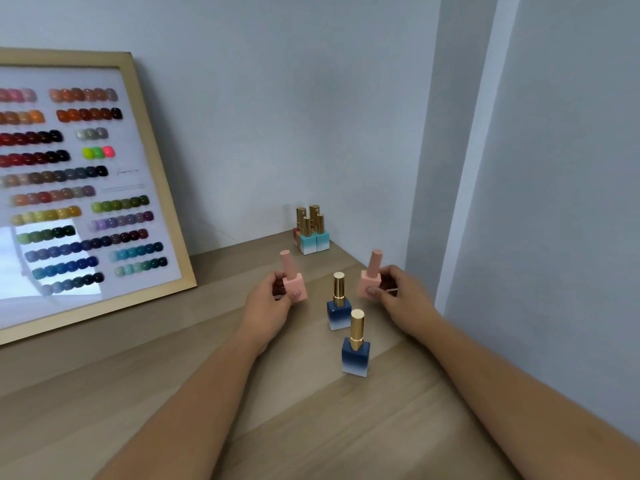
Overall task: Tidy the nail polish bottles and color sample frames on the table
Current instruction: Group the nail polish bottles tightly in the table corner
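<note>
My left hand (268,299) grips a pink nail polish bottle (293,280) by its square base, held just above the wooden table (173,393). My right hand (403,296) grips a second pink bottle (371,277) the same way. Between my hands two dark blue bottles with gold caps stand upright, one farther (338,303) and one nearer (355,344). A cluster of several gold-capped bottles (310,232), light blue and reddish, stands in the back corner. A large wood-framed color sample frame (86,188) leans against the wall on the left.
Grey walls close off the table at the back and on the right, meeting in a corner behind the bottle cluster. The sample frame's lower edge rests on the table at the left.
</note>
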Demonstrator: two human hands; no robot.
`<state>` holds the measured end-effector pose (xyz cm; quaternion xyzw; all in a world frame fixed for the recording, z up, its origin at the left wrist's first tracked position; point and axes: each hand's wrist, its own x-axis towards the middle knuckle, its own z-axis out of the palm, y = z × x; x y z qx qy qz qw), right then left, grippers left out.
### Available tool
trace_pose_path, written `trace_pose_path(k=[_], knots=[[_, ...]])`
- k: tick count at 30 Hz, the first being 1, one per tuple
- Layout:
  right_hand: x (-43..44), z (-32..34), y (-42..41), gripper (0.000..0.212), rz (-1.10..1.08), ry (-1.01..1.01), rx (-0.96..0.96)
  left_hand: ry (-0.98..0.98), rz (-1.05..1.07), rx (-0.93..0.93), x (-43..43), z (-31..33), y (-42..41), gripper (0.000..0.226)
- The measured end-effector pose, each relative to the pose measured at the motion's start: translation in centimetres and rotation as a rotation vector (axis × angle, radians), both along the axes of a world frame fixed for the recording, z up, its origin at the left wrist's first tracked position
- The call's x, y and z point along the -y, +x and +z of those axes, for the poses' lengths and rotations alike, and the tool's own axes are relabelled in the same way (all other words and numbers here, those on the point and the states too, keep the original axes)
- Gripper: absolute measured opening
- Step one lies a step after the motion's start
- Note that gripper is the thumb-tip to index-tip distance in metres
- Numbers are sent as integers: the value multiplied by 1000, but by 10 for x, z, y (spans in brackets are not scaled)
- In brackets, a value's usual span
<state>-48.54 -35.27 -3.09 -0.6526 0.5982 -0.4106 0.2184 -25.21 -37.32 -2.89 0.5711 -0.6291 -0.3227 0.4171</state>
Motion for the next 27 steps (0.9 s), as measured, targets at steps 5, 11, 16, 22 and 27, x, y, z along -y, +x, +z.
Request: trace_pose_path(k=[5, 11, 16, 22, 27], knots=[[63, 2, 23, 33, -24, 25, -4, -21, 64, 33, 36, 0, -13, 39], [113, 2, 32, 33, -26, 0, -1, -68, 88, 95, 80, -1, -33, 40], [137, -1, 32, 30, 13, -24, -50, -87, 123, 121, 106, -1, -44, 42], [151, -2, 32, 30, 43, -9, -77, -95, 158, 155, 117, -1, -50, 42], [155, 0, 33, 30, 55, -25, -55, -120, 168, 147, 120, 1, -52, 41]])
